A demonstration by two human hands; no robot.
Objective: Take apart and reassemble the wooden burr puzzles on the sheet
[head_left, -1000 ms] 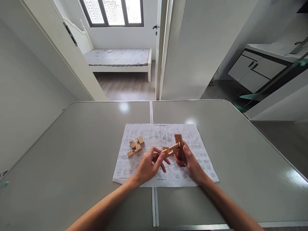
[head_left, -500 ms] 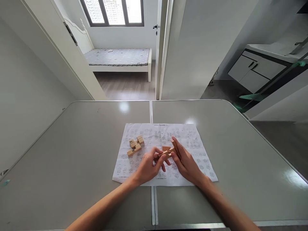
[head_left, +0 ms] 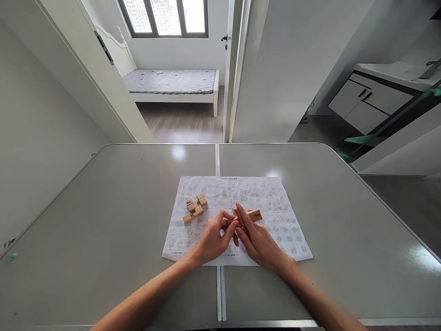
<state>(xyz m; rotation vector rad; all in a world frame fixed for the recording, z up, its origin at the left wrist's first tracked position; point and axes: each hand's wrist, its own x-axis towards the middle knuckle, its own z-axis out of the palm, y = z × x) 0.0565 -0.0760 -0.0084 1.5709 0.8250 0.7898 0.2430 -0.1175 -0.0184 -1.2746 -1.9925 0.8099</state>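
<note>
Over a printed sheet [head_left: 212, 186], my two hands meet at several notched wooden puzzle pieces. My left hand [head_left: 213, 236] pinches wooden pieces between thumb and fingertips; they are mostly hidden by the fingers. My right hand [head_left: 260, 241] is closed around an upright wooden piece [head_left: 237, 214], pressed close to those in the left hand. A wooden piece with a black mark [head_left: 255, 215] juts out to the right behind the right fingers; whether it is held or lies on the paper I cannot tell. Left of the hands, several loose notched wooden pieces [head_left: 195, 210] rest on the sheet.
The sheet shows rows of small puzzle diagrams and lies across the seam [head_left: 219, 294] of a grey table [head_left: 120, 220]. Beyond the table are a doorway, a bed [head_left: 172, 82] and a window. A sink cabinet [head_left: 370, 96] stands at the far right.
My right hand has moved left with its wooden piece, up against the left hand's pieces. The black-marked piece now shows to the right of the fingers. The left hand has barely moved.
</note>
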